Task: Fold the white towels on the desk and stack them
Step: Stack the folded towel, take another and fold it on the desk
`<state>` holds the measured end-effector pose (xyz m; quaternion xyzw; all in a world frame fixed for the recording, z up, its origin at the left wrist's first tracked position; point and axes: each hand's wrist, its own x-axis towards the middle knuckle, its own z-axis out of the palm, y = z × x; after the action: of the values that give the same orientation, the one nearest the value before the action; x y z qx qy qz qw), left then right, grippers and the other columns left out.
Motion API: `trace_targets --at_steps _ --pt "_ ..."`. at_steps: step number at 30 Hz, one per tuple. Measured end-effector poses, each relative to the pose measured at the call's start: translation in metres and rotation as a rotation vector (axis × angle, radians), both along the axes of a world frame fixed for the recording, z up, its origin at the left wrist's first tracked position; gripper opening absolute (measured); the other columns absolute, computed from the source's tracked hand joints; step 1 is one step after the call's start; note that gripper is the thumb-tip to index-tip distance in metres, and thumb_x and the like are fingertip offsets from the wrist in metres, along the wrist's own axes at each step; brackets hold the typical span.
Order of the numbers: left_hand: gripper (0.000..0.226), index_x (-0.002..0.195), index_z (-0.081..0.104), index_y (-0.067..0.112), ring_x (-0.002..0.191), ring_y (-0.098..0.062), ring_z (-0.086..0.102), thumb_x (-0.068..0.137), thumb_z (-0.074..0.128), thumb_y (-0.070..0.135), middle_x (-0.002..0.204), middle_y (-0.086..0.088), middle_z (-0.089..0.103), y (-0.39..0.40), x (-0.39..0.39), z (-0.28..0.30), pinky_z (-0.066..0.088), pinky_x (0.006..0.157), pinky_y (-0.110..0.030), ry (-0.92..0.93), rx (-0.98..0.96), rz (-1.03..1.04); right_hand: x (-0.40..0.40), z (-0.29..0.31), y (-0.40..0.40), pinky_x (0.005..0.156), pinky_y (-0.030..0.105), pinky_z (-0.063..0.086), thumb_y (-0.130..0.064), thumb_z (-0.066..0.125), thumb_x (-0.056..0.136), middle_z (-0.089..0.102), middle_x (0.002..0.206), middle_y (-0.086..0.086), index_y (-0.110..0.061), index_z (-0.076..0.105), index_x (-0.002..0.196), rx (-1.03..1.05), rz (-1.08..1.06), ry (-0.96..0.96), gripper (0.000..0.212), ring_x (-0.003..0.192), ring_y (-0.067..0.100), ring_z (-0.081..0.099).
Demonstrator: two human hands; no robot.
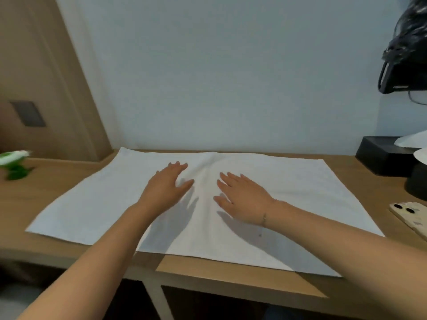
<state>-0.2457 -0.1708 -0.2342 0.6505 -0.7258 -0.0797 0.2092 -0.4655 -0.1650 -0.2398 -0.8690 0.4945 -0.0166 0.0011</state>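
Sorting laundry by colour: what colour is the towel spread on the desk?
Plain white, no pattern, in the head view: the towel.

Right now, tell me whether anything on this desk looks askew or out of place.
The white towel lies skewed, its near right corner overhanging the desk edge. Both hands are flat over its middle. Nothing looks spilled or damaged.

Both bare forearms stretched forward and converging toward the middle. Left hand palm down, fingers straight and close together, thumb splayed toward the other hand. Right hand just beside it, apart, also palm down, fingers straight and slightly spread, pointing up and to the left. Thin bracelet at the right wrist. Nothing gripped by either hand.
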Motion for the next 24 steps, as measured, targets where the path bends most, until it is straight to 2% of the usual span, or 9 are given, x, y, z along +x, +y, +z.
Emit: trace_targets --at_steps 2,5,9,13,15,18,21,23,24 --pt "0.061 0.154 0.021 0.034 0.152 -0.019 0.005 0.099 0.034 0.057 0.165 0.003 0.009 -0.021 0.032 -0.004 0.004 0.121 -0.047 -0.105 0.170 0.058 0.049 -0.007 -0.022 0.120 0.037 0.002 -0.050 0.021 0.102 0.002 0.163 0.006 -0.013 0.013 0.155 0.036 0.024 -0.028 0.064 0.150 0.020 0.002" --pt "0.060 0.155 0.009 0.038 0.152 -0.021 -0.001 0.100 0.019 0.059 0.165 0.002 -0.001 -0.038 0.084 -0.031 0.000 0.120 -0.052 -0.235 0.336 0.125 0.087 -0.036 -0.038 0.121 0.041 -0.004 -0.058 0.015 0.100 -0.007 0.163 0.000 -0.022 0.000 0.156 0.141 -0.007 -0.067 0.068 0.150 0.019 -0.008" --pt "0.060 0.155 0.002 0.042 0.152 -0.018 -0.006 0.098 0.011 0.063 0.165 0.005 -0.005 -0.046 0.158 -0.055 -0.003 0.120 -0.050 -0.303 0.283 0.239 0.086 -0.060 -0.048 0.120 0.040 -0.009 -0.067 0.010 0.094 -0.012 0.162 -0.007 -0.032 -0.005 0.155 0.100 -0.013 -0.102 0.071 0.148 0.016 -0.015" --pt "0.056 0.156 0.001 0.036 0.151 -0.023 -0.010 0.104 0.012 0.050 0.165 0.002 -0.010 -0.049 0.221 -0.055 0.003 0.120 -0.054 -0.439 0.337 0.316 0.085 -0.062 -0.050 0.120 0.037 -0.009 -0.067 0.010 0.094 -0.013 0.162 -0.008 -0.033 -0.005 0.154 0.084 -0.009 -0.100 0.071 0.148 0.015 -0.015" --pt "0.053 0.157 0.001 0.031 0.151 -0.027 -0.009 0.106 0.012 0.042 0.165 -0.001 -0.011 -0.047 0.235 -0.054 0.009 0.118 -0.057 -0.561 0.342 0.315 0.085 -0.060 -0.048 0.120 0.037 -0.008 -0.067 0.010 0.094 -0.013 0.161 -0.009 -0.033 -0.005 0.154 0.089 -0.009 -0.107 0.070 0.148 0.014 -0.015" --pt "0.052 0.157 0.005 0.022 0.151 -0.028 -0.006 0.106 0.010 0.035 0.165 -0.005 -0.007 -0.045 0.230 -0.047 0.008 0.118 -0.057 -0.560 0.369 0.356 0.086 -0.056 -0.044 0.121 0.036 -0.008 -0.065 0.011 0.096 -0.015 0.161 -0.008 -0.031 -0.007 0.154 0.108 -0.002 -0.092 0.070 0.148 0.014 -0.017" --pt "0.055 0.157 0.010 0.014 0.151 -0.027 -0.005 0.106 0.008 0.035 0.164 -0.011 0.000 -0.054 0.210 -0.034 0.000 0.119 -0.058 -0.575 0.353 0.439 0.082 -0.040 -0.053 0.120 0.031 -0.008 -0.057 0.026 0.100 -0.011 0.161 -0.008 -0.026 0.001 0.155 0.272 0.058 -0.132 0.069 0.148 0.011 -0.014" --pt "0.056 0.156 0.012 0.013 0.152 -0.025 -0.002 0.106 0.010 0.037 0.164 -0.010 0.003 -0.075 0.191 -0.018 0.003 0.120 -0.055 -0.560 0.201 0.419 0.074 -0.022 -0.072 0.115 0.022 -0.005 -0.045 0.043 0.100 -0.001 0.161 -0.011 -0.024 0.015 0.154 0.433 0.080 -0.286 0.064 0.145 0.002 -0.006" --pt "0.056 0.156 0.014 0.014 0.151 -0.024 0.002 0.106 0.012 0.038 0.164 -0.009 0.007 -0.090 0.178 -0.010 0.006 0.120 -0.053 -0.530 0.111 0.355 0.069 -0.014 -0.086 0.113 0.018 -0.002 -0.041 0.045 0.100 0.003 0.161 -0.012 -0.024 0.022 0.153 0.441 0.071 -0.354 0.060 0.144 -0.001 -0.002"
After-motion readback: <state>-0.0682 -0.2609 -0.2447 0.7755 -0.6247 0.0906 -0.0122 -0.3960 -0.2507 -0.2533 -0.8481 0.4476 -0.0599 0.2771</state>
